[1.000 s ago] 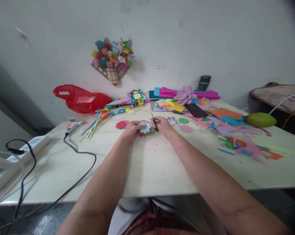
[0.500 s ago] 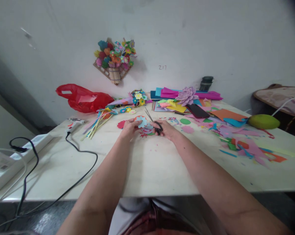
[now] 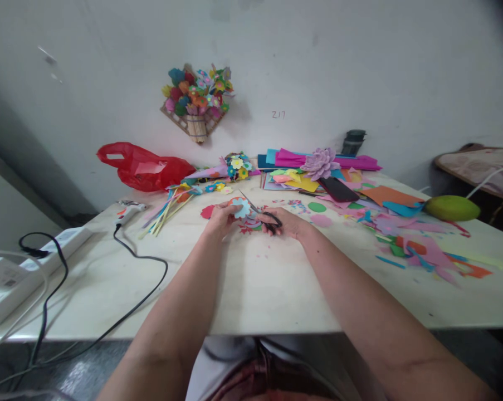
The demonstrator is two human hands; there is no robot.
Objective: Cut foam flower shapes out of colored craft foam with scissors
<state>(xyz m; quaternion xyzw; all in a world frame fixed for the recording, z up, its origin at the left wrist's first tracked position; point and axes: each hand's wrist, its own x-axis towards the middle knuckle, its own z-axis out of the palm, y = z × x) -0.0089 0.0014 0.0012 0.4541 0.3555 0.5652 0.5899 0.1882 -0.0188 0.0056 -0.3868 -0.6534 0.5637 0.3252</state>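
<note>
Between the fingers of my left hand (image 3: 221,218) is a light-blue paper flower (image 3: 240,208) with an orange-red piece of paper (image 3: 235,200) behind it. My right hand (image 3: 285,223) grips black-handled scissors (image 3: 272,221), their blades pointing up and left beside the flower's right edge. Whether the blades touch the paper is hard to tell. On the table under and around my hands lie cut paper shapes: a red one (image 3: 207,211) by my left hand and several partly hidden red, purple and green pieces. A pink disc (image 3: 321,220) and a green disc (image 3: 317,207) lie right of my right hand.
At left are a glue gun (image 3: 128,211) with its black cable, a power strip (image 3: 63,245), paper strips (image 3: 167,211) and a red plastic bag (image 3: 146,170). At right lie paper scraps (image 3: 430,250), a phone (image 3: 338,189) and a green oval object (image 3: 452,208).
The scissors have turned leftward, so their blades now lie closer to the light-blue flower. My left hand keeps its hold on the paper, almost unmoved.
</note>
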